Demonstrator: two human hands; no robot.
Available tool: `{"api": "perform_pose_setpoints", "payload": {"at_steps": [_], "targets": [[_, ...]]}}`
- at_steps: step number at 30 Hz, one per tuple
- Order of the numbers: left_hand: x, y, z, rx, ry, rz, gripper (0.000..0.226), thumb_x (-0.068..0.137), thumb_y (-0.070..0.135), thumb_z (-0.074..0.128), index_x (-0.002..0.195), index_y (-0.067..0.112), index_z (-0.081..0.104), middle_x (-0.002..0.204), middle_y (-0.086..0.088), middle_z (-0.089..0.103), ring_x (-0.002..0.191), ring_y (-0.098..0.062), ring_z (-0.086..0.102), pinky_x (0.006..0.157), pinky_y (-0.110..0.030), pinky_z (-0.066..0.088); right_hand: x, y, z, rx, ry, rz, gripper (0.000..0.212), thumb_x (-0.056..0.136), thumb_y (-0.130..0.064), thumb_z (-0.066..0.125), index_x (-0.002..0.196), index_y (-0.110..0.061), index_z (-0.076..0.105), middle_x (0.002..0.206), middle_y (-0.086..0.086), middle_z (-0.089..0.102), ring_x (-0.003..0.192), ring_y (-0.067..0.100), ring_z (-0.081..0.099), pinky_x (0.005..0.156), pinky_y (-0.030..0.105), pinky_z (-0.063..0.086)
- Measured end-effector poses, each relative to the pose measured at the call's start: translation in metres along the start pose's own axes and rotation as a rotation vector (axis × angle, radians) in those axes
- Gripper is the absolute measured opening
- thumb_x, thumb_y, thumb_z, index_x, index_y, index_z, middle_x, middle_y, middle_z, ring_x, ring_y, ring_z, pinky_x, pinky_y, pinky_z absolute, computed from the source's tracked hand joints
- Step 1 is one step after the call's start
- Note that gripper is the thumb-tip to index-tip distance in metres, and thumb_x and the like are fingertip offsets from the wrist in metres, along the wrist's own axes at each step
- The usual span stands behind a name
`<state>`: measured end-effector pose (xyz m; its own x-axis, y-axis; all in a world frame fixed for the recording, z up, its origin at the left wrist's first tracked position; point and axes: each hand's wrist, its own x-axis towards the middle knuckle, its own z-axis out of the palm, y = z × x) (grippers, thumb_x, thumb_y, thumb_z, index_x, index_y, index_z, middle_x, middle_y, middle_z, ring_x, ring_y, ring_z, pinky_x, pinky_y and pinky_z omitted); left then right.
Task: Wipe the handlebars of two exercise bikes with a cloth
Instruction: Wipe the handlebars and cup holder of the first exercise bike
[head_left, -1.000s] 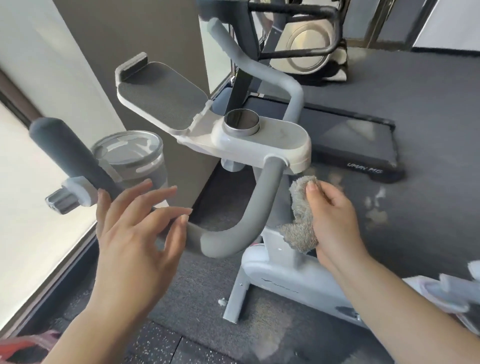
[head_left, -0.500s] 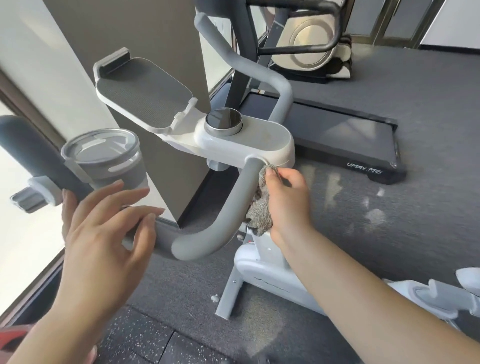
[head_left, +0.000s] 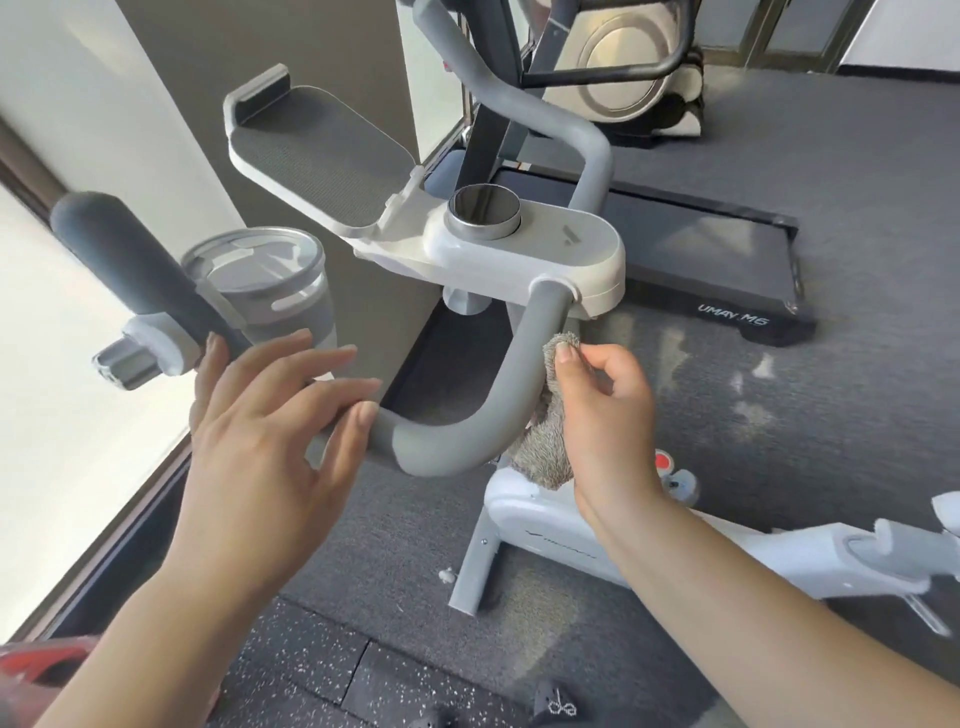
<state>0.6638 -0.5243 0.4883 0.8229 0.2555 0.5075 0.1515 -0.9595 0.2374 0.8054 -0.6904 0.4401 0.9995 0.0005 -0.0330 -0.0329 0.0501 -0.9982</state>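
Cloth (head_left: 545, 447) pinched by right hand (head_left: 610, 410) against handlebar (head_left: 509, 374).

Grey carpeted floor (head_left: 857, 218) carries the white exercise bike (head_left: 545, 525); beyond the bike stands a black treadmill (head_left: 691, 244), nearer than the bike lie speckled rubber tiles (head_left: 322, 670)

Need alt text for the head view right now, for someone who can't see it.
A person's right hand pinches a grey cloth against the right side of an exercise bike's grey handlebar, just below the white console. The left hand is open, fingers resting on the handlebar's lower bend. A lidded cup sits at the left, a treadmill behind.
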Motion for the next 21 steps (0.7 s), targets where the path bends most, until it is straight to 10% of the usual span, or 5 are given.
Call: {"api": "perform_pose_setpoints", "payload": {"at_steps": [16,21], "targets": [[0.018,-0.063,-0.031,-0.048,0.153,0.31,0.016,0.092,0.025,0.063,0.092,0.016,0.075,0.112,-0.001,0.068,0.114,-0.034,0.054,0.1,-0.053,0.039,-0.089,-0.004,0.024,-0.041,0.268,-0.053,0.015,0.09,-0.025,0.062,0.077,-0.02,0.058,0.053,-0.018,0.055,0.05,-0.002,0.047,0.054,0.013,0.039],[0.019,-0.075,-0.033,-0.081,0.131,0.341,0.021,0.092,0.029,0.061,0.094,0.014,0.075,0.124,-0.008,0.062,0.122,-0.038,0.048,0.097,-0.058,0.039,-0.111,-0.006,0.039,0.046,0.285,0.043,0.014,0.093,-0.022,0.059,0.081,-0.023,0.052,0.059,-0.003,0.065,0.061,0.015,0.072,0.058,0.04,0.054]]}}
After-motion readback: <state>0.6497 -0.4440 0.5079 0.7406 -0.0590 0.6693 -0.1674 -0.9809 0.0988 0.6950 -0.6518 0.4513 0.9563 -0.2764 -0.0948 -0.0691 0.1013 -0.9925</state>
